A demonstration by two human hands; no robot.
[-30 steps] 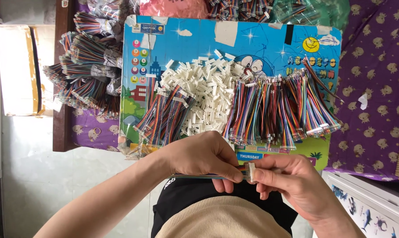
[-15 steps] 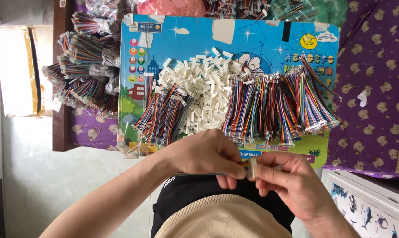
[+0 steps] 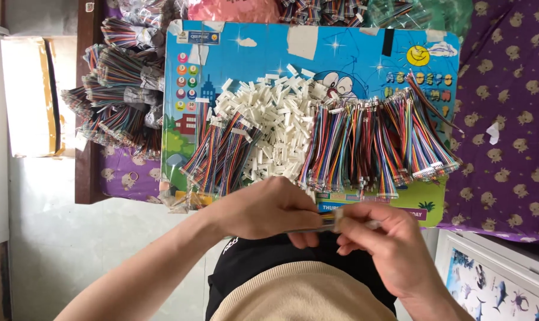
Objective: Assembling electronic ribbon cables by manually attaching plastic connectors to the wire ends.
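Left hand (image 3: 269, 211): near, over the lap, fingers pinched on the wire strip (image 3: 317, 227).
Right hand (image 3: 382, 238): just right of it, fingertips closed on the small white plug (image 3: 338, 221).
Strip axis: runs left to right between both hands.
Farther: white plug pile (image 3: 281, 128), wire bundles (image 3: 376, 139) on the blue board (image 3: 364, 53).

Board (image 3: 353, 53): my work surface looks like glossy printed plastic or laminated card, smooth, patched with matt tape.
Connector housings (image 3: 281, 128): white moulded plastic, slightly shiny, heaped on the board.
Wire bundles (image 3: 376, 142): thin leads in smooth coloured plastic insulation.
Piece in my fingers (image 3: 339, 221): a small pale plastic housing; its finish is too small to tell.
Cloth (image 3: 507, 95): purple patterned fabric, matt and soft.
Table edge (image 3: 88, 119): dark wood, dull.
My top (image 3: 299, 297): cream ribbed knit.
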